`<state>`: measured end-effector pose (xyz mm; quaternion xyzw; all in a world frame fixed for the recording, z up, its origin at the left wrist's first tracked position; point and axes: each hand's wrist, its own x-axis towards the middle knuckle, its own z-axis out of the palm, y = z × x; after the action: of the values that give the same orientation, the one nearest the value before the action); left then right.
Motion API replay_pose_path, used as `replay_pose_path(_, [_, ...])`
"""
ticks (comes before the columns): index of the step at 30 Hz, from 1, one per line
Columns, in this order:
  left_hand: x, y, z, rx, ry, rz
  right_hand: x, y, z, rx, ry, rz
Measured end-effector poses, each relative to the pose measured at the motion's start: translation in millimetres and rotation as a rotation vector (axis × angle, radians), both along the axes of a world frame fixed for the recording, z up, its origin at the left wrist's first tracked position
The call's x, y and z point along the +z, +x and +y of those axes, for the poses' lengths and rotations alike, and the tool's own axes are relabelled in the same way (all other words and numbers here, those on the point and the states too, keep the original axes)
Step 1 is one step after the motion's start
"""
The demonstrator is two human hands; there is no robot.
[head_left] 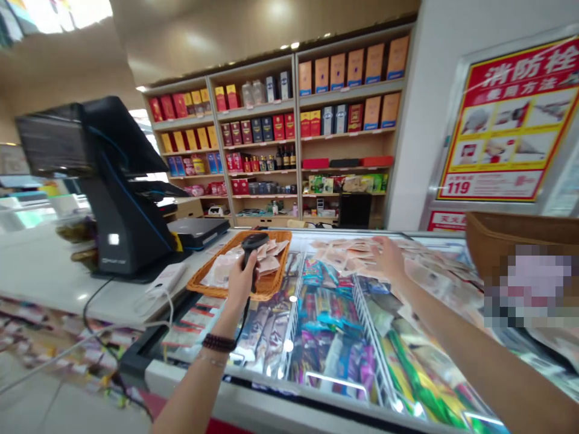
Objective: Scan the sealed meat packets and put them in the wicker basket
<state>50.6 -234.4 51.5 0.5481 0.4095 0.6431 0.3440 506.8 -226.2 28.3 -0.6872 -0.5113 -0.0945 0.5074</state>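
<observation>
Here, barcode scanner [254,243] grasped in left hand [244,274], wicker basket [271,286] beneath those fingers, packets [348,253] beneath right hand's [388,258] fingers, their grip unclear.

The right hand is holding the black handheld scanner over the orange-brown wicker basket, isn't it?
Wrong hand: the head view shows the left hand holding the black handheld scanner over the orange-brown wicker basket.

From head height, my only view faces forward and down over the glass-topped white freezer [217,398], fairly close.
</observation>
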Motion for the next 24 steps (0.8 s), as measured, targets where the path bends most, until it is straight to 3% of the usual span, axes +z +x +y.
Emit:
replay_pose_path(3, [0.6,42.7,-1.3,-0.116,0.009,-0.024,-4.3,53.8,-43.7,-0.183,-0.092,-0.057])
replay_pose_path(5, [-2.5,68.7,-2.9,-0.21,0.006,-0.03,-16.2,73.7,-70.8,-0.31,-0.153,-0.05])
replay_pose_path(9, [-16.8,112.9,-7.1,-0.325,-0.03,-0.018,-46.4,71.1,-101.0,-0.482,-0.298,0.046])
replay_pose_path(12, [-31.9,136.6,-10.1,-0.377,-0.055,-0.014,-56.1,46.7,-98.4,-0.571,-0.305,0.112])
replay_pose_path(18, [-60.1,156.3,-8.7,-0.382,-0.128,-0.021,-48.1,2.4,-71.5,-0.618,-0.148,0.27])
replay_pose_path(20, [-66.8,157.8,-6.5,-0.379,-0.137,-0.022,-48.2,-10.3,-61.9,-0.597,-0.108,0.33])
replay_pose_path(24, [-75.5,157.9,-3.2,-0.372,-0.148,-0.028,-55.8,-42.3,-38.2,-0.431,-0.067,0.372])
